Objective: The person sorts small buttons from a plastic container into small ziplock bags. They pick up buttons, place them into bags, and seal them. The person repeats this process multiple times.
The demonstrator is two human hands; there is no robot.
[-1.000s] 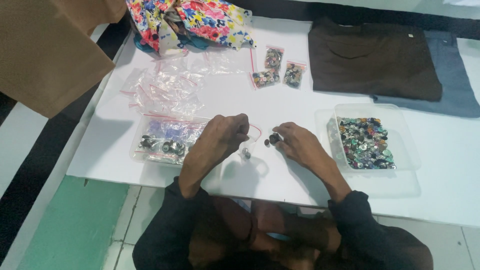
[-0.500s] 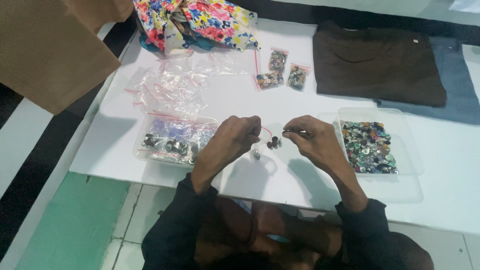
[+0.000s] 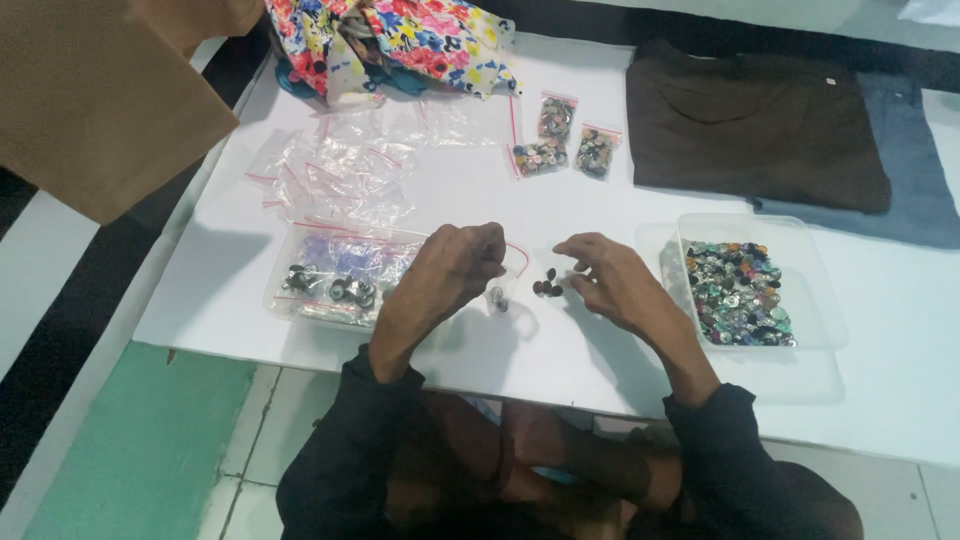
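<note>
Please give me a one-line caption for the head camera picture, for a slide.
Left hand holds small clear bag; right hand picks at dark buttons on white table.

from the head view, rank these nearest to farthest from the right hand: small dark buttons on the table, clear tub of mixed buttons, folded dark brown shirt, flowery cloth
1. Small dark buttons: right at the fingertips of the right hand, on its left.
2. Clear tub of mixed buttons: beside the hand, on its right.
3. Folded dark brown shirt: farther up the white table, to the right.
4. Flowery cloth: far corner, up and to the left.
</note>
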